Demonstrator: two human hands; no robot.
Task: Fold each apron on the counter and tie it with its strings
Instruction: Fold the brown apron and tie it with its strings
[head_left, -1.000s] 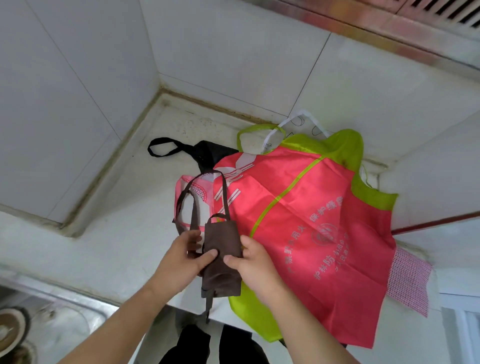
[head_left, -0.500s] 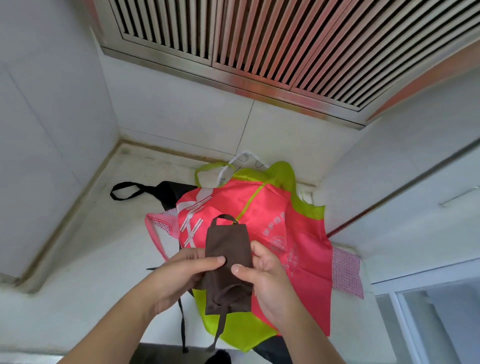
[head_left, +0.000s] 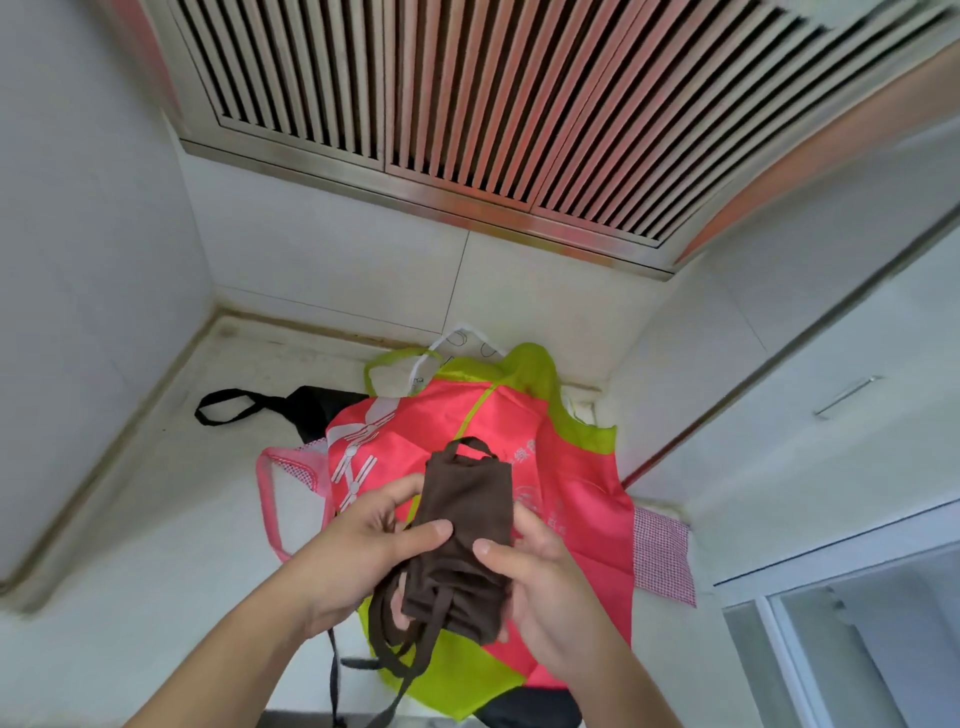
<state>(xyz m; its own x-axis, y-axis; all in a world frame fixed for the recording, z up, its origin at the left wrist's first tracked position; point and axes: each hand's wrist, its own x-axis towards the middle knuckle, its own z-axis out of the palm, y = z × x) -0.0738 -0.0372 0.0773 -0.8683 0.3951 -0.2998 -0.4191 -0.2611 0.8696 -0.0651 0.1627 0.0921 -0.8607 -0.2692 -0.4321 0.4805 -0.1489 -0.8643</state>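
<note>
while both the left hand (head_left: 363, 551) and right hand (head_left: 545, 577) clasp the folded brown apron (head_left: 465, 525) above the counter (head_left: 156, 519), its soft strings (head_left: 400, 649) dangle over a shiny pink apron (head_left: 415, 447) with blurred white lettering.

Domestic kitchen: white tiled walls (head_left: 322, 270), pale stone counter (head_left: 171, 519) set in a corner, slatted metal extractor hood (head_left: 467, 98) overhead, white cabinet fronts (head_left: 831, 426).

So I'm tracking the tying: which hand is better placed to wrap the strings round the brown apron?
Probably the left hand: the strings hang below it, while the right hand grips the brown apron.
</note>
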